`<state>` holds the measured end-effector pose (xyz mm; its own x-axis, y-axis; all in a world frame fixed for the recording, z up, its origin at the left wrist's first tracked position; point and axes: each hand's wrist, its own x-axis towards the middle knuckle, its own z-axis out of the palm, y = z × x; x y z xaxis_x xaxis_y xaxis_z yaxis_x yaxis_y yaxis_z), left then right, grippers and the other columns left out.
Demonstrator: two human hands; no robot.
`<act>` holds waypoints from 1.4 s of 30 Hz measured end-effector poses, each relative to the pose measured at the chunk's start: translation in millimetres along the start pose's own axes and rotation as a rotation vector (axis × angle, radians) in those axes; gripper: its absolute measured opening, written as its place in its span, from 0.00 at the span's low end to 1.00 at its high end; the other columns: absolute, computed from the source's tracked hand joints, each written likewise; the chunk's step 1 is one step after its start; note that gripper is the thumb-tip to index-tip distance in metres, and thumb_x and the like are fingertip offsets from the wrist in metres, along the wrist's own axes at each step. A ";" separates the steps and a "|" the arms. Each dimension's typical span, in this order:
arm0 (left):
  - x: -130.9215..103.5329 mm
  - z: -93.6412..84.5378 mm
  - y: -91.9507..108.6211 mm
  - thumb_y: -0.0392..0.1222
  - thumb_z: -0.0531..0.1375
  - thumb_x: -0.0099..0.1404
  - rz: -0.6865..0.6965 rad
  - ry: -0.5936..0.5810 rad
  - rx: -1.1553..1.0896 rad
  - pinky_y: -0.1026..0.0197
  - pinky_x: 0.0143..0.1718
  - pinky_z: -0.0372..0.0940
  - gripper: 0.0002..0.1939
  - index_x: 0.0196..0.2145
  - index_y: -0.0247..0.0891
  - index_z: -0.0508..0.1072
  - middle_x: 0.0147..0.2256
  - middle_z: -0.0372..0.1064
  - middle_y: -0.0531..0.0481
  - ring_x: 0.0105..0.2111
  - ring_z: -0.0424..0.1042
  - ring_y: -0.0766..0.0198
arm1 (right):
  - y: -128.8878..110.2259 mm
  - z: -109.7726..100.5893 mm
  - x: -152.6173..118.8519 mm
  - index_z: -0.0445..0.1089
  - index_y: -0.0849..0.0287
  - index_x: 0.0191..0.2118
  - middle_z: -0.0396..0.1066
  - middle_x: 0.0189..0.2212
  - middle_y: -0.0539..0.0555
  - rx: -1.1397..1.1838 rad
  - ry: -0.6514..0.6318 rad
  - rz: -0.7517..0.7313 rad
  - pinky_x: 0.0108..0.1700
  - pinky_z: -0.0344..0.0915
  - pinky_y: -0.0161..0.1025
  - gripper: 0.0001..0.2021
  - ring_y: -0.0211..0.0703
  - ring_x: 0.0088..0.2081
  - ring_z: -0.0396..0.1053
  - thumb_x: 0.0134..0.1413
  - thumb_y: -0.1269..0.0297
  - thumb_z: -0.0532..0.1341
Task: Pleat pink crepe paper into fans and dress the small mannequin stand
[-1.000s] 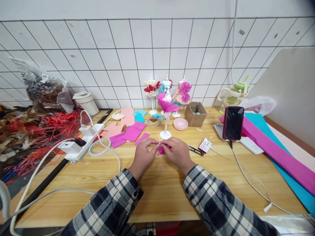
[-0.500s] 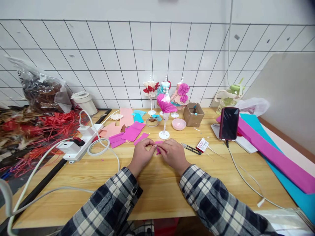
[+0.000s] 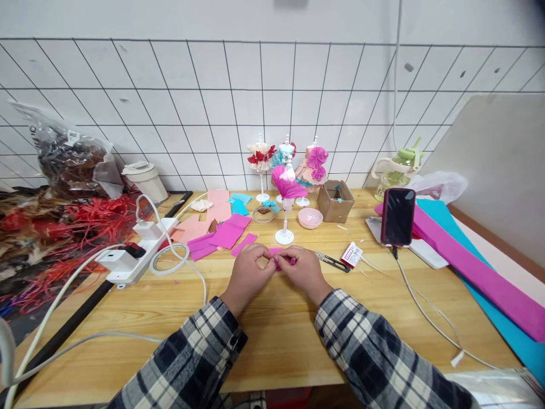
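Note:
My left hand (image 3: pixel 251 274) and my right hand (image 3: pixel 303 271) meet fingertip to fingertip near the middle of the wooden table, both pinching a small magenta paper piece (image 3: pixel 279 262). Much of that piece is covered by the fingers. Just beyond them stands a small white dress form (image 3: pixel 284 236) with a magenta pleated paper fan (image 3: pixel 288 184) on it. Magenta sheets (image 3: pixel 227 233) lie to the left of the stand. Black-handled snips (image 3: pixel 332 262) rest right of my right hand, beside a small red and white packet (image 3: pixel 351 254).
Three decorated dress forms (image 3: pixel 261 159) stand near the wall. A pink bowl (image 3: pixel 310 218) and cardboard box (image 3: pixel 335 201) sit to their front right. At left is a power strip (image 3: pixel 140 255) with cables; at right, a phone (image 3: pixel 397 217) and long paper sheets (image 3: pixel 477 266).
Both hands have shifted slightly, still pinching the magenta piece, and its visible part now extends more to the right. The whole view has moved a little.

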<state>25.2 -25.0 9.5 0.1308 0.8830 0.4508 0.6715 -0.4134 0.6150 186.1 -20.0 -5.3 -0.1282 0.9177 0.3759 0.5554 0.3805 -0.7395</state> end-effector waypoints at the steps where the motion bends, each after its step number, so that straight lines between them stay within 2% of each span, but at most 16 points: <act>1: -0.4 0.0 0.1 0.37 0.60 0.55 0.013 0.003 0.023 0.56 0.40 0.61 0.05 0.23 0.40 0.70 0.28 0.72 0.51 0.33 0.68 0.59 | 0.0 0.2 -0.1 0.79 0.53 0.33 0.77 0.28 0.49 0.001 0.003 0.006 0.30 0.61 0.34 0.07 0.38 0.28 0.69 0.52 0.61 0.63; 6: -1.6 2.0 -1.0 0.36 0.60 0.55 0.005 0.007 0.055 0.56 0.38 0.61 0.04 0.23 0.40 0.70 0.27 0.71 0.51 0.33 0.68 0.58 | 2.9 4.8 0.5 0.78 0.53 0.32 0.77 0.28 0.49 0.027 -0.002 0.019 0.30 0.61 0.34 0.06 0.38 0.27 0.70 0.51 0.62 0.63; 10: -2.1 3.6 -1.4 0.35 0.60 0.54 -0.021 0.002 0.004 0.57 0.37 0.62 0.04 0.23 0.40 0.69 0.27 0.71 0.50 0.32 0.68 0.59 | 7.2 8.3 2.1 0.78 0.56 0.31 0.76 0.27 0.51 0.139 -0.014 0.051 0.30 0.63 0.34 0.07 0.39 0.28 0.70 0.51 0.63 0.62; 14: -1.3 3.0 -1.9 0.36 0.60 0.54 -0.027 0.017 0.008 0.57 0.38 0.62 0.04 0.23 0.40 0.69 0.27 0.70 0.50 0.33 0.69 0.59 | 9.8 5.6 3.0 0.79 0.56 0.34 0.78 0.30 0.52 0.178 -0.076 0.060 0.32 0.65 0.34 0.09 0.40 0.29 0.71 0.52 0.60 0.62; 19: -1.1 2.4 -2.1 0.37 0.60 0.55 0.018 0.004 0.050 0.56 0.37 0.62 0.04 0.23 0.40 0.68 0.27 0.70 0.50 0.33 0.68 0.59 | 9.8 -0.4 4.1 0.79 0.55 0.35 0.78 0.31 0.52 0.149 -0.124 0.031 0.32 0.65 0.34 0.09 0.40 0.29 0.71 0.52 0.61 0.62; 24: -1.7 1.1 4.1 0.36 0.59 0.54 0.055 -0.017 0.067 0.56 0.36 0.61 0.05 0.23 0.41 0.66 0.27 0.69 0.50 0.32 0.67 0.59 | 4.4 -3.5 3.2 0.78 0.54 0.33 0.77 0.29 0.51 0.010 -0.090 -0.041 0.32 0.63 0.34 0.07 0.39 0.28 0.70 0.50 0.64 0.62; 27: -1.6 0.9 6.7 0.35 0.59 0.54 0.031 -0.018 0.023 0.57 0.36 0.62 0.05 0.23 0.41 0.66 0.27 0.69 0.51 0.31 0.68 0.59 | 2.5 -2.1 2.3 0.78 0.55 0.34 0.76 0.28 0.51 0.006 -0.057 -0.027 0.32 0.63 0.34 0.07 0.39 0.28 0.69 0.50 0.64 0.62; 31: -1.8 2.5 5.0 0.36 0.59 0.54 -0.010 -0.027 -0.028 0.58 0.36 0.63 0.04 0.23 0.40 0.67 0.27 0.69 0.51 0.32 0.68 0.60 | 4.5 2.4 2.7 0.78 0.56 0.33 0.76 0.27 0.52 0.118 -0.038 0.045 0.30 0.64 0.34 0.08 0.39 0.26 0.69 0.50 0.63 0.61; 38: -1.3 3.8 4.7 0.38 0.58 0.56 -0.107 -0.039 -0.118 0.59 0.34 0.63 0.03 0.25 0.39 0.70 0.27 0.70 0.50 0.30 0.68 0.61 | 4.6 5.3 5.8 0.75 0.60 0.30 0.74 0.24 0.52 0.370 -0.081 0.186 0.28 0.63 0.34 0.10 0.38 0.24 0.68 0.49 0.60 0.60; 42: 0.3 2.8 9.7 0.40 0.59 0.56 -0.181 -0.074 -0.323 0.59 0.35 0.65 0.04 0.27 0.38 0.71 0.28 0.72 0.49 0.30 0.70 0.61 | 2.3 5.0 9.2 0.72 0.62 0.27 0.68 0.18 0.48 0.595 -0.092 0.315 0.24 0.60 0.32 0.10 0.35 0.20 0.63 0.45 0.59 0.61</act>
<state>33.8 -28.1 13.8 0.0915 0.9571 0.2750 0.4257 -0.2872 0.8581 182.2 -10.1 -6.3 -0.1184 0.9910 0.0628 0.0347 0.0673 -0.9971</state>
